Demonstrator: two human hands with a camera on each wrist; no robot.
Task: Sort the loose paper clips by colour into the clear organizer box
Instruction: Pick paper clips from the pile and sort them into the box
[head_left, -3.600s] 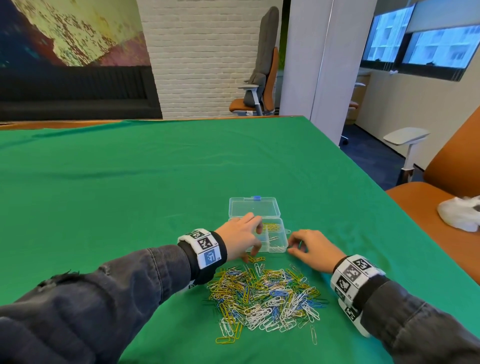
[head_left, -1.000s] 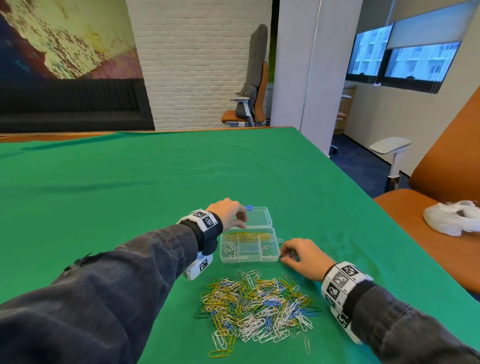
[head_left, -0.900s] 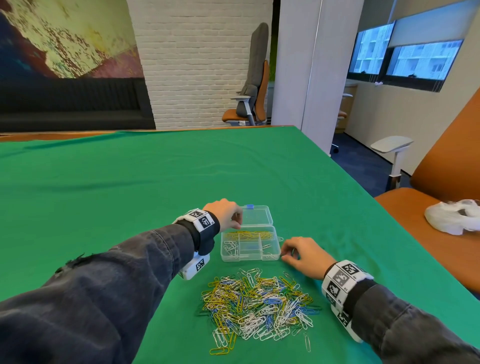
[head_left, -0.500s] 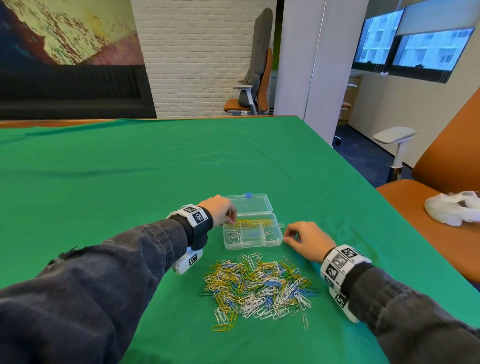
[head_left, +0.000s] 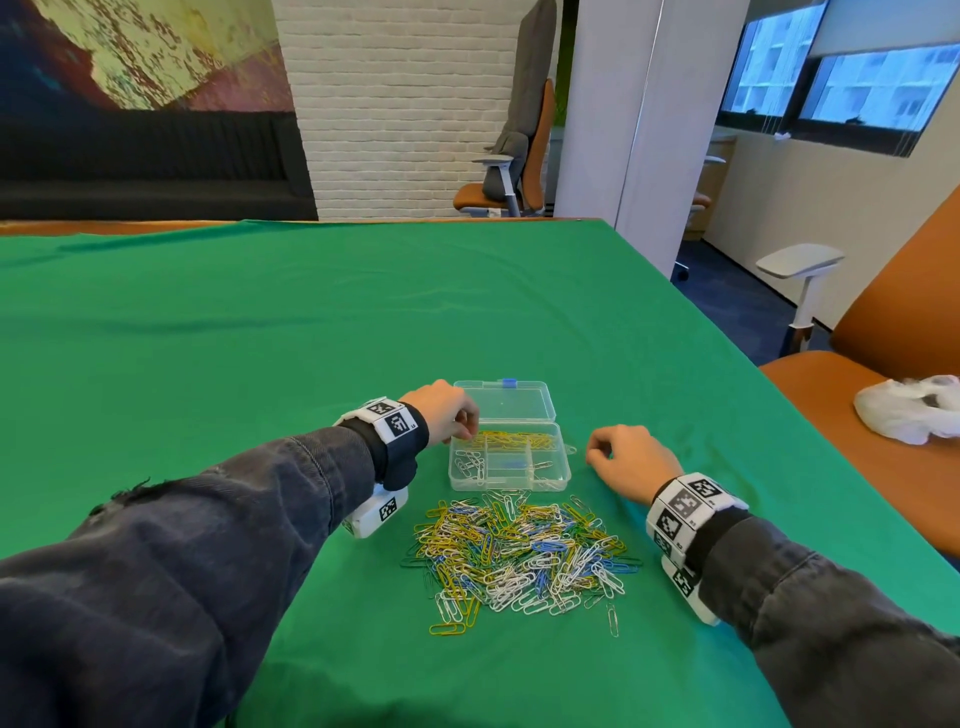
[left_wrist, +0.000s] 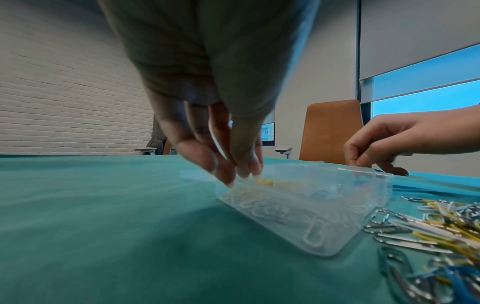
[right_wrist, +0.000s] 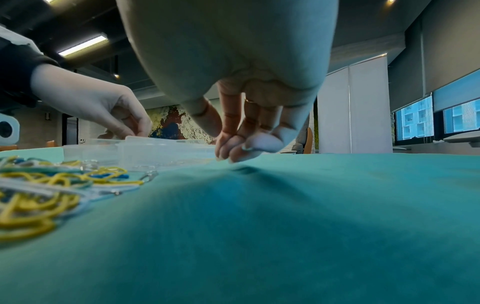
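While the left hand (head_left: 442, 414) hung bunched fingers (left_wrist: 228, 166) over the box (head_left: 511, 479), any clip unseen, release belonged above yellow; right hand (head_left: 631, 464) pinched, contents indeterminable.

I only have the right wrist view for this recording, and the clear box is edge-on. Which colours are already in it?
Observer: In the head view, yellow paper clips fill the long far compartment of the organizer box.
Operator: Is anything else sorted?
Observer: White clips lie in the near-left compartment, and a few blue clips lie in the middle one.
Operator: Where exactly is the left hand?
Observer: The left hand has its fingertips bunched over the box's far-left corner, above the yellow end. I cannot tell whether it pinches a clip.
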